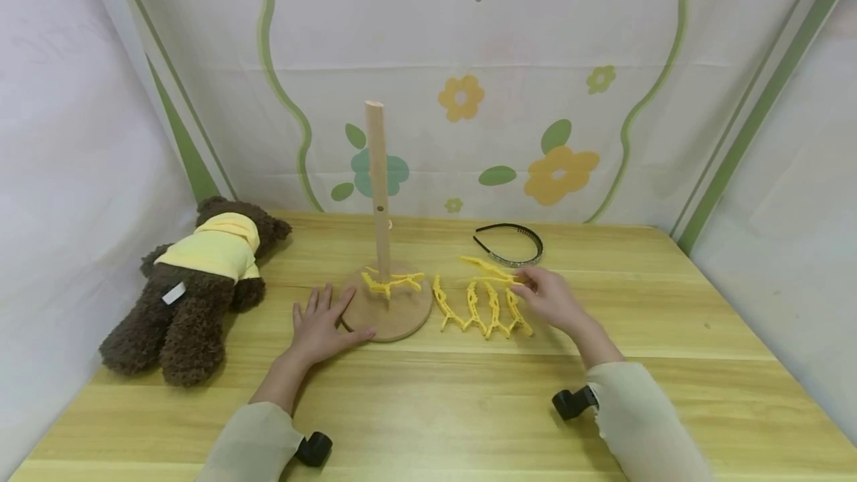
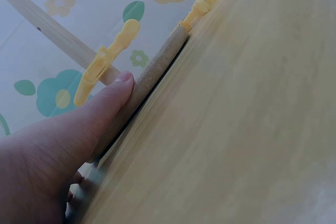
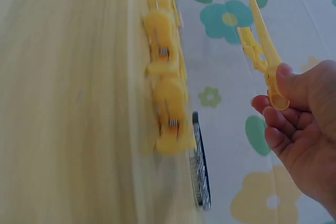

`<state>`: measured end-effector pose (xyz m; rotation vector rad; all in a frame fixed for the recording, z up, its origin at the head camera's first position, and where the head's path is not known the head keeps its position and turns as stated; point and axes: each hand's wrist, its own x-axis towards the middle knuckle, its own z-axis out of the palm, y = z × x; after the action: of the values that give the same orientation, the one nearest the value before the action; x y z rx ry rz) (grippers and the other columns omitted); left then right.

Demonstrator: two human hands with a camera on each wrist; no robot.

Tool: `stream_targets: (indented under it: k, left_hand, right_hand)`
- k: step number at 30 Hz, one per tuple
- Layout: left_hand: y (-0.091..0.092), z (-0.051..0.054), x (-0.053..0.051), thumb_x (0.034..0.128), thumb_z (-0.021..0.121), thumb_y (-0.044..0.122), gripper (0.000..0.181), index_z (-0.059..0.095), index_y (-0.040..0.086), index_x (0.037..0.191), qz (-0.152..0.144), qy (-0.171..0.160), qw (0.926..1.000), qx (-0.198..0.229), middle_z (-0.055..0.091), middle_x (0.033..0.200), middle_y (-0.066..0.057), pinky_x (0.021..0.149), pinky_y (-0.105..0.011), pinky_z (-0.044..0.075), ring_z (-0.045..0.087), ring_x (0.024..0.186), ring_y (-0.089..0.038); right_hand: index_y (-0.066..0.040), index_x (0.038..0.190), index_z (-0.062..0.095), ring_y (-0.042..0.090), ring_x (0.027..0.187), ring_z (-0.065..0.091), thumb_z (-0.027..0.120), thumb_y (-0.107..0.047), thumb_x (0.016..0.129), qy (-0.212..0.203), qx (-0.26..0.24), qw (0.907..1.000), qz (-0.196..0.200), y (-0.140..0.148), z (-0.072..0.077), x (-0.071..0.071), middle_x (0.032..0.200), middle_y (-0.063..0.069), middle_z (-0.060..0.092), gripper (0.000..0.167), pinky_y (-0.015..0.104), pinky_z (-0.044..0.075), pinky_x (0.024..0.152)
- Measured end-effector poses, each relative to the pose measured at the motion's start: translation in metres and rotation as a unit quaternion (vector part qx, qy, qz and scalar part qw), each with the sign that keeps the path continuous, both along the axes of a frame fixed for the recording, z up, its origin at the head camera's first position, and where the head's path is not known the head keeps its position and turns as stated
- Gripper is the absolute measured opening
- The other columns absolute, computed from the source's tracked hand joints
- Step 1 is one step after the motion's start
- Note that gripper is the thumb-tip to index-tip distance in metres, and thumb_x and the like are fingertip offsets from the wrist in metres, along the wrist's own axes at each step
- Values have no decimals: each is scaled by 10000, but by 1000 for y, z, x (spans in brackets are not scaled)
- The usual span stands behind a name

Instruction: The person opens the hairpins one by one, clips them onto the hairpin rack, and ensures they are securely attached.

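A wooden post (image 1: pixel 379 192) stands upright on a round wooden base (image 1: pixel 384 322), with a yellow branched piece (image 1: pixel 391 283) around its lower part. My left hand (image 1: pixel 323 327) rests at the base's left edge, fingers spread on the table; its thumb (image 2: pixel 118 85) lies against the base's rim in the left wrist view. Between thumb and fingers, my right hand (image 1: pixel 550 299) pinches a yellow piece (image 3: pixel 265 51), raised above the table. Several more yellow pieces (image 1: pixel 473 307) lie in a row between the base and my right hand.
Behind the yellow pieces lies a black headband (image 1: pixel 538 244) with a glittery band. A brown teddy bear (image 1: pixel 194 318) in a yellow top (image 1: pixel 217 248) lies at the left of the wooden table (image 1: pixel 469 407). A printed cloth (image 1: pixel 415 36) hangs behind.
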<state>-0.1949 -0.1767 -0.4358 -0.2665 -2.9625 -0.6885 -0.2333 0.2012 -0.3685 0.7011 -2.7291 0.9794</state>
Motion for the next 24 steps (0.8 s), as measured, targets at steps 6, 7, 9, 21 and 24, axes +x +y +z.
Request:
stream_targets:
  k: [6, 7, 9, 21, 24]
  left_hand:
    - [1, 2, 1, 654, 466, 727, 934, 263, 168, 1374, -1, -17, 10000, -15, 122, 1376, -254, 871, -629, -66, 4, 1239, -428]
    - [1, 2, 1, 656, 469, 724, 932, 263, 168, 1374, 0, -13, 10000, -20, 123, 1376, -253, 871, -629, -65, 5, 1240, -427]
    - [1, 2, 1, 657, 477, 718, 928, 264, 169, 1374, 3, -12, 10000, -24, 124, 1377, -253, 873, -628, -62, 6, 1240, -426]
    - [0, 1, 1, 657, 482, 715, 931, 271, 156, 1371, 13, 18, 10000, -63, 135, 1369, -264, 866, -639, -48, 22, 1235, -437]
    - [0, 1, 0, 659, 486, 711, 930, 266, 158, 1373, 26, 19, 10000, -67, 134, 1369, -264, 871, -634, -51, 15, 1237, -434]
  right_hand:
    - [-8, 958, 575, 145, 606, 447, 579, -116, 835, -83, -237, 9989, 389, -36, 8, -12, 720, 12, 518, 164, 290, 403, 537]
    - [-14, 949, 578, 143, 602, 445, 581, -121, 835, -72, -233, 9988, 435, -41, 8, -14, 716, 8, 518, 157, 287, 402, 533]
    - [-23, 940, 581, 139, 599, 443, 583, -134, 834, -81, -222, 9986, 479, -52, 9, -17, 709, 5, 517, 153, 282, 400, 529]
    - [-46, 909, 600, 119, 549, 423, 590, -140, 831, 18, -421, 9948, 929, -106, 11, -31, 675, -16, 513, 123, 258, 384, 506]
    - [-38, 909, 600, 119, 536, 428, 588, -126, 831, -32, -518, 9933, 1036, -116, 12, -31, 664, -4, 520, 118, 254, 388, 494]
